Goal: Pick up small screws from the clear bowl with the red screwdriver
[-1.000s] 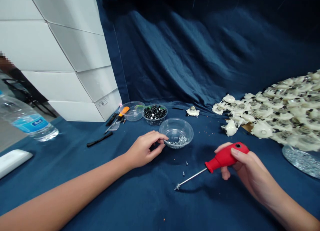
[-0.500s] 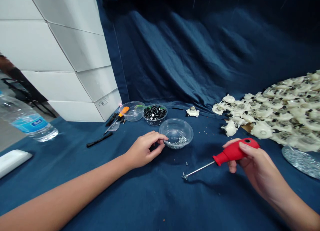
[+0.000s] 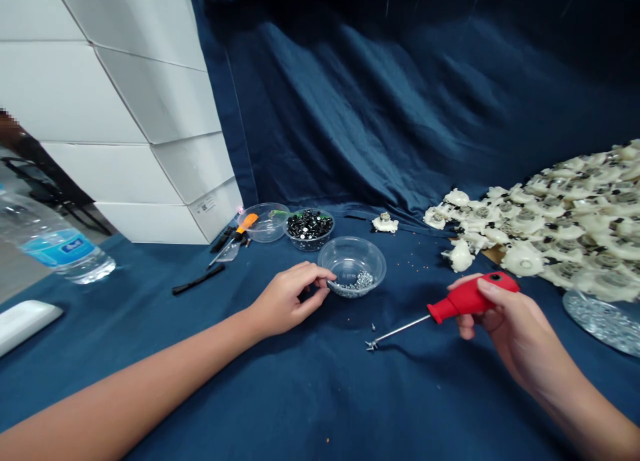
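Observation:
My right hand [image 3: 505, 314] is wrapped round the red handle of a screwdriver [image 3: 470, 297], whose shaft points left and slightly down. Several small screws [image 3: 372, 345] cling to its tip, just above the cloth. My left hand [image 3: 295, 297] rests beside a clear plastic bowl [image 3: 367, 248]; its index finger and thumb are closed at the near left rim. Silvery screws [image 3: 364, 280] lie in the bottom of that bowl. One loose screw [image 3: 373, 327] lies on the cloth between the bowl and the screwdriver tip.
Behind stand a bowl of black parts [image 3: 309, 225] and a clear lid [image 3: 265, 222]. An orange-handled screwdriver [image 3: 244, 226] lies to the left. Cream plastic parts [image 3: 530, 221] are heaped right, near a clear container of metal pieces [image 3: 605, 321]. White boxes [image 3: 125, 174] and a water bottle [image 3: 65, 248] stand left.
The screwdriver tip, with its screws, has shifted slightly up and to the right. My left hand and the bowl have stayed in place.

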A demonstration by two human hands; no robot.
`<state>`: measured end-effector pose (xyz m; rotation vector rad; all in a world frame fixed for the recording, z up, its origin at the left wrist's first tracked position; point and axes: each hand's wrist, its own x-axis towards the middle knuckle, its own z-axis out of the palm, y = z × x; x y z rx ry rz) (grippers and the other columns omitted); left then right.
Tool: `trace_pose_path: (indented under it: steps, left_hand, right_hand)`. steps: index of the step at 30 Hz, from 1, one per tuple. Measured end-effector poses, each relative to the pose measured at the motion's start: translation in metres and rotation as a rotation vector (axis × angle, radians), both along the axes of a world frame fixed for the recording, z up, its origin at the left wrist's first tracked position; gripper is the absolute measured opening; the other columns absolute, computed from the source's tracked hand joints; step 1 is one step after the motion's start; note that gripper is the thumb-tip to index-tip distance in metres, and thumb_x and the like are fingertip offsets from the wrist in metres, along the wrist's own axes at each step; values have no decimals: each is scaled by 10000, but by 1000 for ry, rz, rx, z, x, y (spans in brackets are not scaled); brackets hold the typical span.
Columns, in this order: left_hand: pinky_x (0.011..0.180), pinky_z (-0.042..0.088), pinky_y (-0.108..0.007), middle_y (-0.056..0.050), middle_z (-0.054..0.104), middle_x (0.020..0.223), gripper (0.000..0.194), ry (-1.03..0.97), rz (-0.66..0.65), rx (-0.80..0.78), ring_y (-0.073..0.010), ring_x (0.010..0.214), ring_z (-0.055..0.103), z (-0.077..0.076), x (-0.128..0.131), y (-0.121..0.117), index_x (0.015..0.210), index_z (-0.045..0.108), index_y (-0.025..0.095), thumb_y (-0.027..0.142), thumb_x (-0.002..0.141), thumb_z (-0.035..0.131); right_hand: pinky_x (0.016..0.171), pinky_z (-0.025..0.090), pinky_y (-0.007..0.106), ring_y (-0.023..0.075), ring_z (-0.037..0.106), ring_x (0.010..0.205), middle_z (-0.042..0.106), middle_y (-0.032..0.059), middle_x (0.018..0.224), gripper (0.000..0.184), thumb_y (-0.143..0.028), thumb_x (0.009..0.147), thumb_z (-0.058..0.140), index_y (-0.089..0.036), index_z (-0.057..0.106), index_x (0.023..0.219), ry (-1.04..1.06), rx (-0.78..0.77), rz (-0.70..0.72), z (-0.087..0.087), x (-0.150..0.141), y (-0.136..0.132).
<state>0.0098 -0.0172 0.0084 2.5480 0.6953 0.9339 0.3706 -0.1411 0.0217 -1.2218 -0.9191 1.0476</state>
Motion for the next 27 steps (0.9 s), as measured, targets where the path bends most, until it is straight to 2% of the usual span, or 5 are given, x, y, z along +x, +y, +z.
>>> trace_pose_path:
  steps: [12, 16, 22, 27]
  left_hand:
    - [767, 547, -308, -54, 741, 987, 237, -1, -2, -6, -174, 840, 664, 1, 0, 0, 1273, 711, 216, 194, 1057, 618]
    - [765, 549, -314, -58, 740, 990, 234, -1, -4, -11, -177, 843, 661, 0, 0, 0, 1272, 712, 212, 200, 1059, 616]
    - [765, 545, -317, -59, 738, 996, 238, 1, -9, -9, -177, 846, 660, -1, -1, 1, 1280, 702, 215, 197, 1059, 615]
    - [771, 546, -314, -54, 739, 1002, 243, 1, -8, -11, -178, 862, 668, -1, -1, 1, 1281, 701, 220, 192, 1054, 622]
  right_hand:
    - [529, 504, 277, 196, 625, 573, 719, 49, 623, 403, -572, 934, 795, -172, 813, 982, 11, -27, -105, 9, -8, -2]
    - [533, 509, 277, 193, 620, 577, 717, 46, 629, 389, -569, 944, 783, -182, 814, 967, -1, 1, -104, 9, -7, -1]
    - [530, 519, 335, 236, 622, 615, 726, 69, 663, 340, -536, 975, 747, -206, 829, 979, -18, 42, -96, 10, -4, -2]
    - [535, 517, 298, 213, 621, 618, 727, 60, 655, 329, -533, 963, 768, -210, 827, 976, 31, 34, -99, 10, -6, -3]
